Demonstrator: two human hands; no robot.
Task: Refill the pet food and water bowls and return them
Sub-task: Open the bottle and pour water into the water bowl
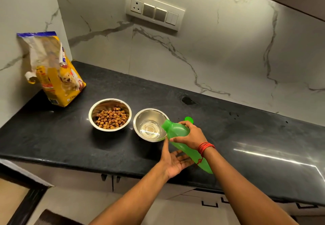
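Note:
Two steel bowls stand side by side on the black counter (70, 137). The left bowl (110, 114) holds brown kibble. The right bowl (150, 125) holds a little clear water. My right hand (190, 135) grips a green plastic bottle (177, 130), tilted with its mouth over the right bowl's rim. Its green cap (189, 119) lies on the counter just behind the hand. My left hand (174, 158) is open, palm up, under the bottle's lower part, its thumb near the bowl's edge.
A yellow dog food bag (56, 73) stands in the back left corner against the marble wall. A switch panel (154, 10) is on the wall above. The counter's front edge runs over cabinet doors (109, 180).

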